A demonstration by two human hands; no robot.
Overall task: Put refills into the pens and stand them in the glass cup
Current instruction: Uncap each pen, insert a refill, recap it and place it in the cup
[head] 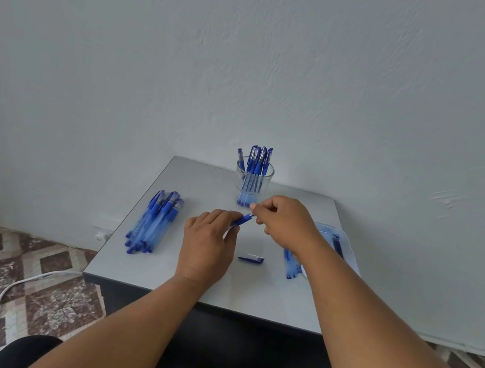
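Observation:
A blue pen [242, 219] is held over the middle of the small grey table [265, 304]. My left hand [208, 242] grips its barrel, and my right hand [284, 222] pinches its tip end. A loose blue pen cap [250, 258] lies on the table just below my hands. The glass cup [252, 185] stands at the table's far edge with several blue pens upright in it. A pile of blue pens [153, 223] lies at the left. Refills [291, 265] lie at the right, partly hidden by my right forearm.
A clear plastic packet [335, 239] sits at the table's right edge behind my right arm. A white cable [7, 295] runs over the patterned tile floor at the left. A plain wall stands right behind the table.

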